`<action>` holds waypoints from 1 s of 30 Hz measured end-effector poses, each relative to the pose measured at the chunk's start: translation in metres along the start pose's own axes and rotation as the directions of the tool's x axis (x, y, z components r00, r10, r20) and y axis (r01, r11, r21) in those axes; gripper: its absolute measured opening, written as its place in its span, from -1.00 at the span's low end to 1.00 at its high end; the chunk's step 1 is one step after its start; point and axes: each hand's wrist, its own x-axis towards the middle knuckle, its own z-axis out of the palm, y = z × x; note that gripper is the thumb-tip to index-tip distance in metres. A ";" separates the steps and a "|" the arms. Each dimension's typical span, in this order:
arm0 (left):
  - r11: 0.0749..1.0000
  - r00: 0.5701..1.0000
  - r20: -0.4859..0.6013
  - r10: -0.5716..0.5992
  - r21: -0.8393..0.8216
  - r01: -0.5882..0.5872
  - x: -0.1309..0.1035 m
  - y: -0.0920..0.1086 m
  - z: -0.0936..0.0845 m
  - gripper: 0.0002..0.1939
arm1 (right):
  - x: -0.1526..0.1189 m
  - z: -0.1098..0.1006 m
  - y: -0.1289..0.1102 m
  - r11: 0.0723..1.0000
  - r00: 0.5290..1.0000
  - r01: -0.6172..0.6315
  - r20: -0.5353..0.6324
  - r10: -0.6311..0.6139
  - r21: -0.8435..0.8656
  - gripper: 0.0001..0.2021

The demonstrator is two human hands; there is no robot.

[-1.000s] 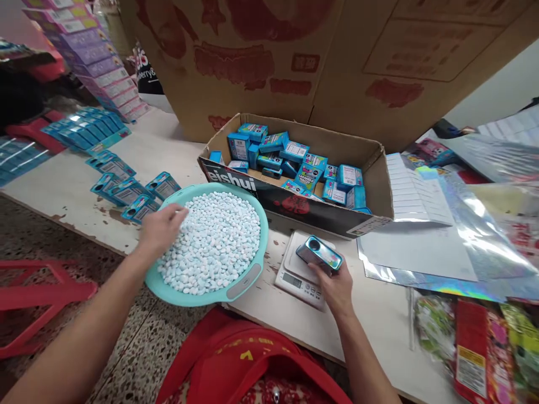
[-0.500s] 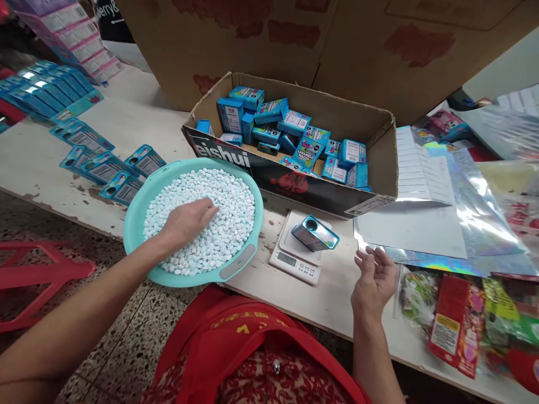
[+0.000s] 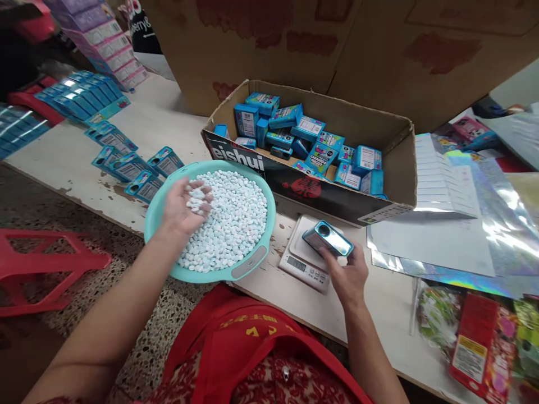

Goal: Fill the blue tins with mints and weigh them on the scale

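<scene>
My left hand (image 3: 184, 209), palm up and fingers curled, holds a small heap of white candies (image 3: 196, 200) over the left side of a turquoise basin (image 3: 154, 224). The basin is filled with loose pale candies (image 3: 231, 219). My right hand (image 3: 348, 272) grips a small blue box (image 3: 330, 238) with a dark round opening in its top, thumb at its near side and fingers round its right end. That box is at the white digital scale (image 3: 304, 269); whether it still rests on the plate I cannot tell.
Behind the basin stands an open carton (image 3: 311, 193) with several blue boxes. More blue boxes (image 3: 145, 185) stand on the table at left. Paper sheets (image 3: 429, 241) and a red packet (image 3: 474, 336) lie at right. A red stool (image 3: 50, 269) is at lower left.
My left hand has lifted out of the candies and turned palm up with some in it. My right hand has moved left from beside the scale and taken hold of the blue box.
</scene>
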 end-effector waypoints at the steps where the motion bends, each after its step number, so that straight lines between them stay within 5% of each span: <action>1: 0.999 0.999 -0.008 -0.053 -0.013 0.053 -0.001 -0.003 0.002 -0.81 | 0.002 0.004 -0.007 1.000 1.000 -0.002 -0.001 0.002 -0.027 -0.53; 3: 0.988 0.989 0.021 -0.143 -0.058 0.144 -0.004 -0.006 0.009 -0.81 | 0.006 0.011 -0.028 0.999 0.999 0.049 -0.016 -0.049 -0.011 -0.64; 6: 0.981 0.988 0.083 -0.131 -0.130 0.141 -0.015 -0.004 0.025 -0.74 | 0.012 0.021 -0.071 0.967 0.968 0.251 -0.015 -0.251 0.038 -0.68; 12: 0.974 0.955 0.200 0.220 -0.098 -0.204 -0.048 0.007 0.066 -0.62 | 0.012 0.065 -0.138 0.831 0.788 0.548 0.274 -0.551 0.096 -0.75; 17: 0.881 0.861 0.193 0.470 -0.053 -0.470 -0.052 0.001 0.074 -0.61 | 0.008 0.094 -0.144 0.826 0.768 0.556 0.325 -0.552 0.089 -0.74; 30: 0.834 0.832 0.237 0.502 0.123 -0.538 -0.040 -0.007 0.071 -0.65 | 0.009 0.097 -0.140 0.848 0.761 0.530 0.426 -0.489 0.026 -0.74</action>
